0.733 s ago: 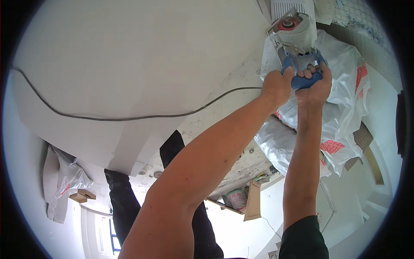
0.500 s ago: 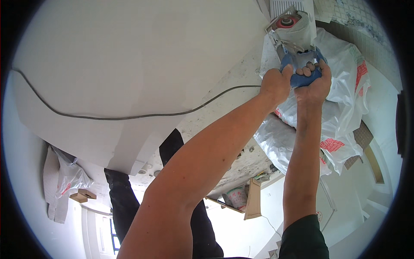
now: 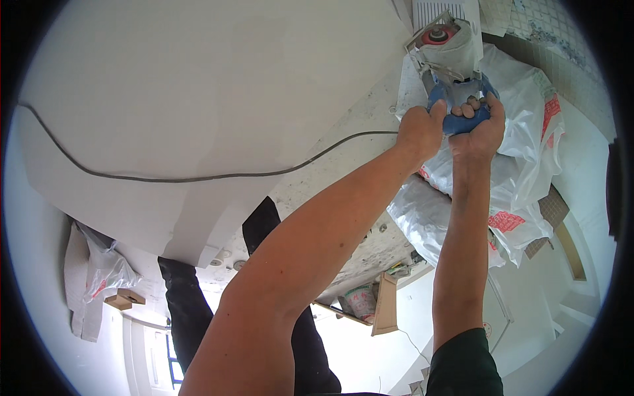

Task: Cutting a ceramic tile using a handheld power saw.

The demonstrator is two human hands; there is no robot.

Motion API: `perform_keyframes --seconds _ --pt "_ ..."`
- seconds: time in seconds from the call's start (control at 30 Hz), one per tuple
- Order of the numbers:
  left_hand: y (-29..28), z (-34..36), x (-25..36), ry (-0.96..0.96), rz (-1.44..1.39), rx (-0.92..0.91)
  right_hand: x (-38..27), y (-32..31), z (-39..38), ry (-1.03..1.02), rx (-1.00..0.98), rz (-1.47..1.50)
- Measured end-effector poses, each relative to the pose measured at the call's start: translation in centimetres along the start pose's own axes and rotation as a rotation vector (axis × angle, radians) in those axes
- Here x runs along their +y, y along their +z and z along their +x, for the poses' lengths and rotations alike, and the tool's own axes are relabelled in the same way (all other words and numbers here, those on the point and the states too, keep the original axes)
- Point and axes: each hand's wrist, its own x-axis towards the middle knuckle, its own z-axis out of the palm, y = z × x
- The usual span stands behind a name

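Unfinished room; dusty, speckled floor (image 3: 304, 197), with a broad pale panel (image 3: 178, 99) filling the left of the view. Handheld power saw (image 3: 456, 56) at upper right, just past the panel's right edge: blue handle (image 3: 466, 124) toward me, dusty pale guard with a red round part at the hub beyond it. My right hand (image 3: 483, 131) is wrapped round the handle, fingers curled together, their tips showing in its opening. My left hand (image 3: 421, 133) grips the handle's left side, thumb laid along it; its other fingers are mostly hidden, so I cannot tell how closely they press. Dark cable (image 3: 198, 179) crosses the panel from the far left and ends, to view, at my left wrist. Shiny plastic sacks (image 3: 522, 135) with red print lie right of the saw. Nearer me, an open cardboard box (image 3: 386, 303).
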Motion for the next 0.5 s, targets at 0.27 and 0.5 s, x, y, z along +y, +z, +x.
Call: perform_keyframes --seconds 0.27,0.5 --pt "-0.1 -0.48 0.33 -0.018 -0.008 -0.005 0.06 0.35 -0.54 -0.017 0.032 -0.027" --pt "-0.22 -0.67 0.33 -0.033 -0.045 0.006 0.19 0.48 -0.83 -0.016 0.02 -0.025"
